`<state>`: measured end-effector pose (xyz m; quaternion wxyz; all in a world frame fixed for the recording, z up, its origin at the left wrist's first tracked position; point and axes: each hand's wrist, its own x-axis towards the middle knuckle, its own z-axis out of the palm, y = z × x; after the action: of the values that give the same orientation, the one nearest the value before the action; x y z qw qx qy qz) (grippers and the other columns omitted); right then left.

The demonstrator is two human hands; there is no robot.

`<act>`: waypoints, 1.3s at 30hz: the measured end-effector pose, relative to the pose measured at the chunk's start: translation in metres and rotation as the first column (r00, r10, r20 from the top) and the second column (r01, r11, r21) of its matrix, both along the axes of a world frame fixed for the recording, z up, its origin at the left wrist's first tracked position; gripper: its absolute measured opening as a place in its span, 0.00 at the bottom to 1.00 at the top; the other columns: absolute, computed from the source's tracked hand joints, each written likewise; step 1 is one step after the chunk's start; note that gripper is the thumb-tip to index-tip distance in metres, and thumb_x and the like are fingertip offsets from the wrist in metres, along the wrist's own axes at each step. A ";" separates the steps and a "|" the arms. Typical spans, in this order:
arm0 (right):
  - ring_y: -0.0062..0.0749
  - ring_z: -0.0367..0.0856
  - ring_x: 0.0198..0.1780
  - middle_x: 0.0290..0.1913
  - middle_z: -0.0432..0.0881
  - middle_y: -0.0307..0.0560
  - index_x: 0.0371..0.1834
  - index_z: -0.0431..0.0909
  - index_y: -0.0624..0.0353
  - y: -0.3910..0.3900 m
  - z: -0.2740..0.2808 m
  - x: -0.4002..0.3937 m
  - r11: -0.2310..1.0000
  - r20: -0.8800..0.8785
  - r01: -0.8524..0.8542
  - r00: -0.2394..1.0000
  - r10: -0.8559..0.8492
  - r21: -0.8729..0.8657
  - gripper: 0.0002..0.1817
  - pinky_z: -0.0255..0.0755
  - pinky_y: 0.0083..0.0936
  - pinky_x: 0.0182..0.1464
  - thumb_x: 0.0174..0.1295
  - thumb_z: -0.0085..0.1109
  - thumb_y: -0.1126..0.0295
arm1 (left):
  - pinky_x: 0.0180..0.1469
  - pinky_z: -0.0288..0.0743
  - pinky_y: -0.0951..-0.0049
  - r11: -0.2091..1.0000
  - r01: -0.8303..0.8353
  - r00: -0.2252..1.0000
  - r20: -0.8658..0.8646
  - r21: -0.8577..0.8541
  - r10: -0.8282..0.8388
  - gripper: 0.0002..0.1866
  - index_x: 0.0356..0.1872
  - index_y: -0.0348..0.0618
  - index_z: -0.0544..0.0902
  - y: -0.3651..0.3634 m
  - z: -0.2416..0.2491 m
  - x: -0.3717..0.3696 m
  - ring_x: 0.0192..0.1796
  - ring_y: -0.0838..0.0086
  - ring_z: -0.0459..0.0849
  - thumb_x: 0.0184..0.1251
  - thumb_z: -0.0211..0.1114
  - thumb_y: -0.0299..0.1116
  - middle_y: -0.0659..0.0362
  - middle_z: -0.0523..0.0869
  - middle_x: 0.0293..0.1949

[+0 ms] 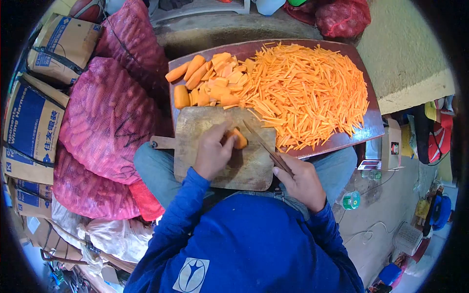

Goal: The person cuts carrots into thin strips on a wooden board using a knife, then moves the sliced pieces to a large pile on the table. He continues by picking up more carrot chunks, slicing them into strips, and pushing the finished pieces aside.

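Observation:
My left hand [215, 150] grips a carrot piece [239, 139] on a worn wooden cutting board [205, 176], fingers curled over its left side. In my right hand [302, 180] is a knife [261, 139], held by its dark handle, the blade slanting up and left over the board's right part. The blade is a little apart from the carrot piece. Behind the board, on a dark red tabletop [376, 119], sit several peeled carrots and cut chunks [217, 80] at the left. A large heap of carrot sticks [312, 93] covers the right side.
Pink mesh sacks [105, 117] are stacked at my left, beside cardboard boxes [34, 127]. A red mesh bag [342, 17] lies at the back right near a concrete ledge [410, 53]. On the floor at right are a green-labelled container [351, 200] and a white cable [373, 227].

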<state>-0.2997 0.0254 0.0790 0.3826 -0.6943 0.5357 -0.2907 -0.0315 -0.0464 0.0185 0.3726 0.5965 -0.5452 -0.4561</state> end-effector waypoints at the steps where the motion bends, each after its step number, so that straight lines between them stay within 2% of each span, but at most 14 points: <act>1: 0.65 0.89 0.44 0.42 0.88 0.63 0.57 0.83 0.60 -0.002 0.002 0.000 1.000 -0.003 -0.001 1.000 0.001 0.002 0.14 0.82 0.52 0.44 0.75 0.67 0.65 | 0.57 0.77 0.55 0.958 0.098 0.956 0.292 -0.269 -0.015 0.19 0.57 0.38 0.90 0.006 -0.003 0.000 0.50 0.53 0.87 0.66 0.79 0.28 0.50 0.89 0.43; 2: 0.66 0.89 0.44 0.42 0.88 0.64 0.59 0.83 0.60 -0.003 0.004 0.000 0.998 -0.018 -0.046 0.999 0.047 0.040 0.15 0.82 0.52 0.44 0.76 0.67 0.65 | 0.57 0.80 0.55 0.839 0.262 0.832 0.552 -0.476 0.053 0.21 0.59 0.37 0.89 0.011 -0.006 -0.001 0.50 0.51 0.88 0.66 0.80 0.28 0.48 0.89 0.47; 3: 0.67 0.89 0.44 0.43 0.88 0.65 0.60 0.82 0.60 -0.005 0.005 0.002 0.993 -0.030 -0.091 0.995 0.093 0.078 0.16 0.81 0.52 0.44 0.76 0.66 0.65 | 0.57 0.79 0.55 0.839 0.245 0.850 0.524 -0.486 0.055 0.22 0.60 0.37 0.89 0.014 -0.007 0.000 0.53 0.50 0.86 0.64 0.81 0.29 0.48 0.88 0.52; 7: 0.69 0.88 0.45 0.44 0.88 0.66 0.63 0.80 0.61 -0.010 0.002 0.010 0.990 -0.007 -0.132 0.991 0.133 0.042 0.17 0.81 0.53 0.45 0.77 0.64 0.65 | 0.55 0.77 0.53 0.810 0.266 0.871 0.491 -0.522 0.030 0.22 0.58 0.37 0.89 0.020 -0.005 0.006 0.52 0.51 0.85 0.63 0.81 0.30 0.50 0.88 0.48; 10: 0.70 0.88 0.45 0.45 0.88 0.69 0.65 0.78 0.62 -0.010 -0.004 0.014 0.983 -0.004 -0.176 0.984 0.176 0.055 0.19 0.81 0.55 0.45 0.78 0.63 0.65 | 0.52 0.75 0.54 0.779 0.413 0.820 0.564 -0.472 -0.093 0.21 0.56 0.38 0.89 0.030 -0.013 0.006 0.50 0.51 0.84 0.62 0.82 0.30 0.50 0.86 0.47; 12: 0.71 0.88 0.45 0.47 0.89 0.70 0.69 0.76 0.61 -0.005 -0.005 0.015 0.975 -0.071 -0.214 0.973 0.218 0.063 0.21 0.81 0.58 0.45 0.79 0.63 0.64 | 0.57 0.70 0.51 0.783 0.415 0.804 0.590 -0.462 -0.078 0.20 0.56 0.43 0.89 0.040 -0.017 0.001 0.52 0.52 0.79 0.65 0.79 0.36 0.51 0.82 0.49; 16: 0.70 0.89 0.43 0.46 0.89 0.69 0.72 0.74 0.60 0.008 0.004 0.018 0.981 -0.100 -0.192 0.976 0.193 0.020 0.23 0.83 0.58 0.44 0.79 0.63 0.63 | 0.59 0.69 0.50 0.774 0.439 0.760 0.648 -0.457 -0.049 0.21 0.55 0.42 0.88 0.046 -0.014 -0.002 0.55 0.52 0.79 0.62 0.79 0.35 0.50 0.81 0.52; 21: 0.65 0.91 0.42 0.45 0.90 0.65 0.72 0.74 0.62 0.016 0.011 0.018 0.976 -0.201 -0.218 0.955 0.218 0.023 0.25 0.84 0.56 0.40 0.78 0.64 0.63 | 0.66 0.68 0.46 0.742 0.570 0.649 0.747 -0.354 -0.142 0.26 0.59 0.40 0.88 0.048 -0.012 0.003 0.61 0.52 0.77 0.56 0.77 0.33 0.51 0.81 0.55; 25: 0.63 0.91 0.41 0.45 0.90 0.65 0.74 0.73 0.62 0.019 0.021 0.016 0.972 -0.250 -0.235 0.940 0.230 0.011 0.26 0.84 0.55 0.39 0.78 0.64 0.63 | 0.68 0.67 0.45 0.703 0.584 0.651 0.751 -0.405 -0.108 0.26 0.59 0.40 0.88 0.047 -0.022 0.004 0.63 0.52 0.77 0.57 0.75 0.34 0.51 0.81 0.57; 27: 0.68 0.90 0.47 0.47 0.90 0.67 0.73 0.74 0.63 0.015 0.017 0.020 0.975 -0.227 -0.193 0.950 0.214 0.114 0.25 0.82 0.56 0.46 0.76 0.65 0.68 | 0.70 0.65 0.45 0.704 0.580 0.651 0.753 -0.409 -0.098 0.26 0.59 0.40 0.89 0.048 -0.022 0.003 0.63 0.53 0.77 0.57 0.74 0.34 0.51 0.82 0.58; 30: 0.68 0.89 0.47 0.46 0.89 0.67 0.71 0.74 0.63 -0.007 0.008 0.038 0.954 -0.257 -0.229 0.926 0.274 0.195 0.23 0.82 0.57 0.45 0.76 0.65 0.68 | 0.70 0.64 0.46 0.730 0.557 0.680 0.722 -0.395 -0.129 0.25 0.58 0.39 0.89 0.049 -0.018 0.005 0.62 0.53 0.78 0.57 0.74 0.34 0.51 0.82 0.57; 34: 0.69 0.89 0.47 0.46 0.89 0.68 0.70 0.73 0.62 -0.013 0.008 0.037 0.957 -0.275 -0.256 0.918 0.284 0.133 0.23 0.82 0.58 0.45 0.77 0.64 0.67 | 0.71 0.63 0.46 0.732 0.543 0.683 0.723 -0.412 -0.100 0.24 0.57 0.39 0.89 0.047 -0.016 0.004 0.62 0.54 0.78 0.58 0.73 0.34 0.50 0.82 0.57; 36: 0.66 0.91 0.43 0.44 0.90 0.67 0.72 0.72 0.62 -0.002 0.017 0.028 0.963 -0.219 -0.260 0.938 0.270 0.074 0.24 0.83 0.57 0.43 0.80 0.61 0.62 | 0.71 0.63 0.46 0.737 0.537 0.707 0.695 -0.410 -0.129 0.23 0.57 0.38 0.89 0.048 -0.017 0.007 0.62 0.53 0.78 0.59 0.74 0.34 0.50 0.83 0.58; 39: 0.71 0.88 0.47 0.45 0.88 0.69 0.71 0.72 0.62 0.006 0.017 0.031 0.963 -0.203 -0.229 0.945 0.255 0.141 0.23 0.80 0.59 0.45 0.78 0.63 0.66 | 0.70 0.63 0.47 0.722 0.535 0.712 0.694 -0.439 -0.105 0.22 0.58 0.38 0.89 0.047 -0.017 0.006 0.62 0.54 0.79 0.62 0.73 0.32 0.50 0.83 0.57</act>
<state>-0.2683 0.0313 0.0962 0.3935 -0.7593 0.5013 -0.1313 -0.0250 0.0010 0.0012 0.2512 0.4468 -0.8540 -0.0896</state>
